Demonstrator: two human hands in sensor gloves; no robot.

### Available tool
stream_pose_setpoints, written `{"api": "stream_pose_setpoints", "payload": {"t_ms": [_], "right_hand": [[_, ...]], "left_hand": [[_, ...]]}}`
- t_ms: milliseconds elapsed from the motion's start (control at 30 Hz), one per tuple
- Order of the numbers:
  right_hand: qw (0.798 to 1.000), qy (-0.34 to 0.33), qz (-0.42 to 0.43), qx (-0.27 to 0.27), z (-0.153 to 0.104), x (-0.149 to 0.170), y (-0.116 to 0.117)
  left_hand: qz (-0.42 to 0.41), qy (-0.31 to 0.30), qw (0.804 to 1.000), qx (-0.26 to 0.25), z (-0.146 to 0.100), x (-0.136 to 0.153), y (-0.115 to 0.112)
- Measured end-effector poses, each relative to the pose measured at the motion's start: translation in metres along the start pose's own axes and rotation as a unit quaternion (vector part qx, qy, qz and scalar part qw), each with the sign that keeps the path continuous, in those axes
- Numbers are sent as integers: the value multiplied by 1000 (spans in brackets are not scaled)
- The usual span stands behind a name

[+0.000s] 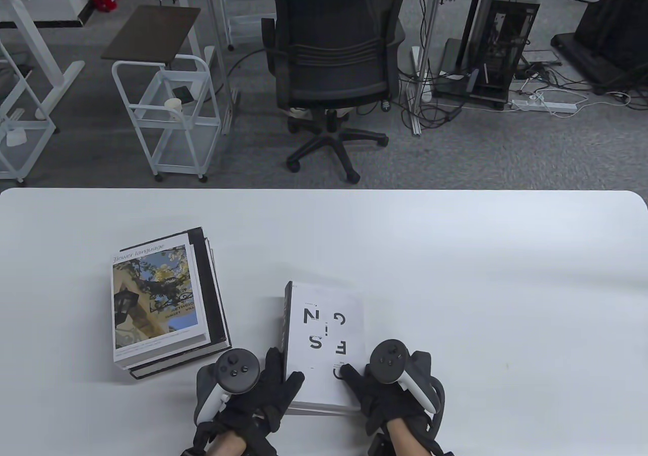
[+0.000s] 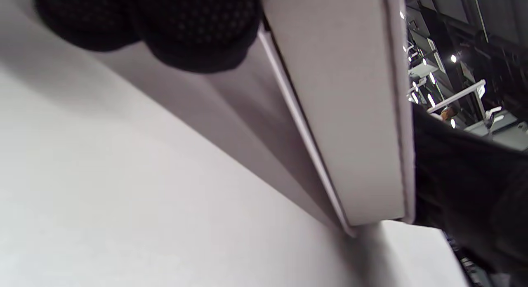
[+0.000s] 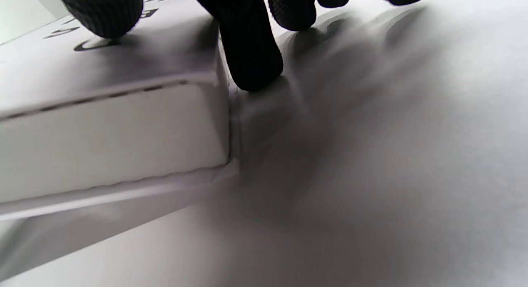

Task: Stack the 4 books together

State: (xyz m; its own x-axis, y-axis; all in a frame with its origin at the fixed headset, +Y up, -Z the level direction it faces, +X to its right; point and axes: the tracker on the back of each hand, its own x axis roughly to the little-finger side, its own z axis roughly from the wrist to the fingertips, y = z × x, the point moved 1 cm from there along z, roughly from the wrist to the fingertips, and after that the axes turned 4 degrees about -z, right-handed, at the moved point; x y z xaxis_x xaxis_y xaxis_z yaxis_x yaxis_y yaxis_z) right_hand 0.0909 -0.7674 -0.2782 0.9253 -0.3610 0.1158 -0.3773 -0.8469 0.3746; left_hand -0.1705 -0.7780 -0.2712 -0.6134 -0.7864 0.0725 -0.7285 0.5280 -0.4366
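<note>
A white book with scattered black letters (image 1: 324, 334) lies at the table's near middle, spine to the left. My left hand (image 1: 286, 375) grips its near-left corner, thumb on the cover and fingers along the spine. My right hand (image 1: 354, 385) grips its near-right corner, thumb on the cover (image 3: 103, 10) and fingers (image 3: 255, 60) down its right side. In the left wrist view the page edge (image 2: 350, 114) casts a wide shadow, so the near end seems slightly raised. To the left stands a stack with a "flower language" book (image 1: 154, 299) on top of darker-covered books (image 1: 218, 314).
The white table (image 1: 455, 274) stretches wide to the right and behind the books. Beyond its far edge are an office chair (image 1: 329, 71), a white cart (image 1: 167, 112) and desks on grey carpet.
</note>
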Motion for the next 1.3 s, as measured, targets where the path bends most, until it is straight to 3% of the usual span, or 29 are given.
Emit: {"api": "stream_pose_setpoints", "payload": {"t_ms": [300, 600, 867, 1300], "right_hand": [[1000, 2, 0, 1, 0, 0, 0], [999, -2, 15, 38, -6, 2, -15], [999, -13, 25, 45, -8, 1, -18], [998, -29, 17, 52, -11, -6, -20]], "left_hand": [[-30, 10, 1000, 1, 0, 1, 2], [-1, 24, 1000, -16, -10, -9, 26], [41, 22, 998, -48, -39, -25, 85], [-74, 25, 979, -186, -88, -3, 190]]}}
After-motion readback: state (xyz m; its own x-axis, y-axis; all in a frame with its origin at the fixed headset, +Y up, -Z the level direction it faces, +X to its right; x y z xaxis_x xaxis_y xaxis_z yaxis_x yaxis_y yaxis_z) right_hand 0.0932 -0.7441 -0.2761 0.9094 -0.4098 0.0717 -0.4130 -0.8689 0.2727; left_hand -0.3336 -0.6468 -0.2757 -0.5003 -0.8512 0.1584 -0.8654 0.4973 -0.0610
